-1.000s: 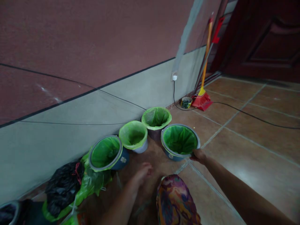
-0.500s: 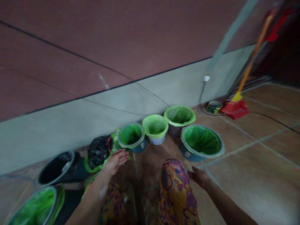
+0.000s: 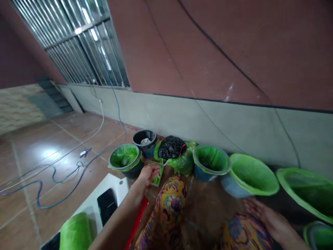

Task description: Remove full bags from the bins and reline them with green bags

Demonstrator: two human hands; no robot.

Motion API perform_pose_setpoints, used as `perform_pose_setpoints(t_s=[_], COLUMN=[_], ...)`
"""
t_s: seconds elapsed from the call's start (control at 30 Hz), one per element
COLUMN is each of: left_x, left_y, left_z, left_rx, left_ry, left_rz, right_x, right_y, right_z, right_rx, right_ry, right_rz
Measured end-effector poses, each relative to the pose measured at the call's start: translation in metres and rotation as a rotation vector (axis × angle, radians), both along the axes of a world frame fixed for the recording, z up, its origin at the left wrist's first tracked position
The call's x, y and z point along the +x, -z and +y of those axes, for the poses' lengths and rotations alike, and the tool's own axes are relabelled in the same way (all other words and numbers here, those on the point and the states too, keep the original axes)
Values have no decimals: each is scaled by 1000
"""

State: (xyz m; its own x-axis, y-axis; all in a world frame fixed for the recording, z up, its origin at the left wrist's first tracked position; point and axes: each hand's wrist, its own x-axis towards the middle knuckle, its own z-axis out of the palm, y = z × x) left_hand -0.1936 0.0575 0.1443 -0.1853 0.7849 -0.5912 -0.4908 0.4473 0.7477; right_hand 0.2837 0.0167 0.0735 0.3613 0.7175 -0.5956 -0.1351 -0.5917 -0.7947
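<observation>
My left hand (image 3: 150,173) reaches forward, fingers extended and nothing visible in it, beside a small tray-like box (image 3: 157,177) with green plastic in it. Just beyond is a bucket (image 3: 125,157) with a green liner. My right hand (image 3: 256,210) hovers by my right knee, somewhat blurred, fingers stretched out and empty. It is nearest a light grey bucket (image 3: 235,187) with a green bag folded over its rim. Between the hands, a dark blue bucket (image 3: 208,176) with a green liner stands next to a tied black bag (image 3: 170,147) resting on green bags (image 3: 184,163).
A black-lined bucket (image 3: 144,137) holds something whitish. More green-lined buckets (image 3: 307,191) stand at the right along the wall. At lower left, a white board (image 3: 114,182) carries a phone (image 3: 107,205) and a green roll (image 3: 75,232). A blue cable (image 3: 78,194) winds over the tiles.
My view has swung left, so the barred window, cables and white board now show while the dustpan has left the picture. Both hands stay outstretched and empty.
</observation>
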Motion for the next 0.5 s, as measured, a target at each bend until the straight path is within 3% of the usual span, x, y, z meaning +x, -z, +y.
perform_pose_setpoints(t_s=[0.13, 0.3, 0.4, 0.5], left_x=[-51, -108, -143, -185], left_y=[1, 5, 13, 23], left_z=[8, 47, 82, 124], left_rx=[5, -15, -48, -114], left_ry=[-99, -157, -152, -50], left_rz=[24, 207, 517, 932], right_x=[-47, -148, -221, -292], right_y=[-24, -44, -45, -36], right_z=[41, 84, 115, 154], right_rx=[10, 42, 7, 4], right_ry=[-78, -330, -465, -614], right_rz=[136, 129, 84, 37])
